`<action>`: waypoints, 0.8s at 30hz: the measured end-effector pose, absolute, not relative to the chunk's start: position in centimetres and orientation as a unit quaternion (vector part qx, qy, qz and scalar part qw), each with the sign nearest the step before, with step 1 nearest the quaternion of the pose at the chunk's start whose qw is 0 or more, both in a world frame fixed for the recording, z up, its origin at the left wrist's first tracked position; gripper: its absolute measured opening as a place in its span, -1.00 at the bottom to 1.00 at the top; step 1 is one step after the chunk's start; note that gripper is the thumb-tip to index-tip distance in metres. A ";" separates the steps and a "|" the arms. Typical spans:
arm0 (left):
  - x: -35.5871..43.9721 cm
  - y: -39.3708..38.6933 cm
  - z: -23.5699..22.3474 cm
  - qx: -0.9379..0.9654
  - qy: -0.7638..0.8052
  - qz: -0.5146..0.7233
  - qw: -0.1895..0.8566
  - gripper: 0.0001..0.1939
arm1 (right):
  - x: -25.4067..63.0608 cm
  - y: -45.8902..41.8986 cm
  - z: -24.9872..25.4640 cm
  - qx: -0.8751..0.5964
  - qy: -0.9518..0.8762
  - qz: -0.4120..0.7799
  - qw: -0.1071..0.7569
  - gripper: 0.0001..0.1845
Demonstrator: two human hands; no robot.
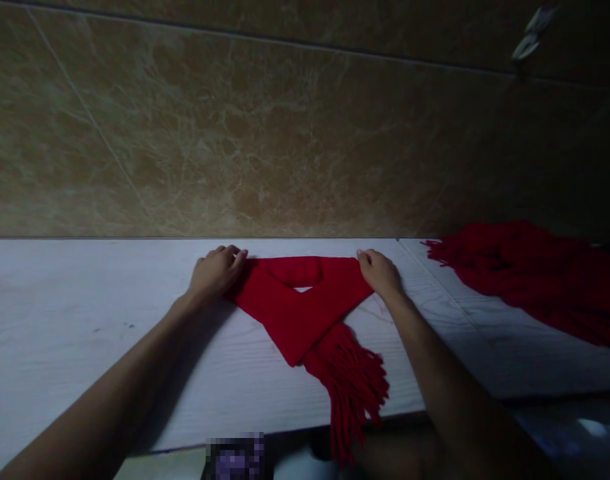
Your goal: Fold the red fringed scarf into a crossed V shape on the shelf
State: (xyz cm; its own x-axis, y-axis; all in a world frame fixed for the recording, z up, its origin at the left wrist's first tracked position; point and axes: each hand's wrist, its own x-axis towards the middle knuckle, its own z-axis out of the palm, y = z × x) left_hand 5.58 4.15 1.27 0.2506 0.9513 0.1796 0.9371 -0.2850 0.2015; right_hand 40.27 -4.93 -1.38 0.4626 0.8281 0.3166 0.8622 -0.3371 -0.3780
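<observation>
A red scarf point(295, 313) lies folded on the white surface, its two sides crossing in a V below a straight top edge. Its fringe point(355, 380) spreads down to the right and hangs past the front edge. At the scarf's upper left corner, my left hand point(217, 272) is closed on the cloth, thumb toward the fold. My right hand point(379, 270) pinches the upper right corner in the same way. Small parts of both corners are hidden under the fingers.
More red fringed cloth point(539, 280) lies heaped at the right on the white wood-grained surface point(95, 347). A brown marbled tile wall point(265, 133) rises along the back edge. A blurred light-coloured fixture point(532, 37) is on the wall, upper right.
</observation>
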 end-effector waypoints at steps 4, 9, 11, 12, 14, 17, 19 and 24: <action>5.4 4.3 1.3 0.774 0.626 0.091 0.039 -0.33 | 39.3 -5.0 -1.2 -0.823 -0.535 -0.013 0.191 -0.50; 5.7 4.3 1.7 0.764 0.613 0.165 0.116 -0.41 | 38.5 -5.0 -0.5 -0.821 -0.533 0.000 0.205 -0.52; 5.7 4.5 1.8 0.757 0.605 0.197 0.150 -0.40 | 38.5 -5.0 -0.4 -0.820 -0.531 0.003 0.214 -0.49; 5.6 4.5 1.8 0.757 0.601 0.201 0.160 -0.40 | 38.5 -5.0 -0.3 -0.819 -0.531 0.004 0.217 -0.47; 5.5 4.7 1.8 0.762 0.595 0.197 0.163 -0.42 | 38.5 -5.1 -0.3 -0.818 -0.532 0.003 0.218 -0.44; 5.4 4.8 1.8 0.765 0.592 0.193 0.167 -0.47 | 38.7 -5.0 -0.3 -0.816 -0.535 0.001 0.220 -0.47; 5.2 5.0 1.7 0.765 0.588 0.194 0.179 -0.50 | 38.9 -4.9 -0.4 -0.811 -0.541 0.002 0.221 -0.50; 5.0 5.2 1.7 0.777 0.563 0.201 0.199 -0.54 | 39.4 -4.8 -0.4 -0.802 -0.554 0.008 0.223 -0.52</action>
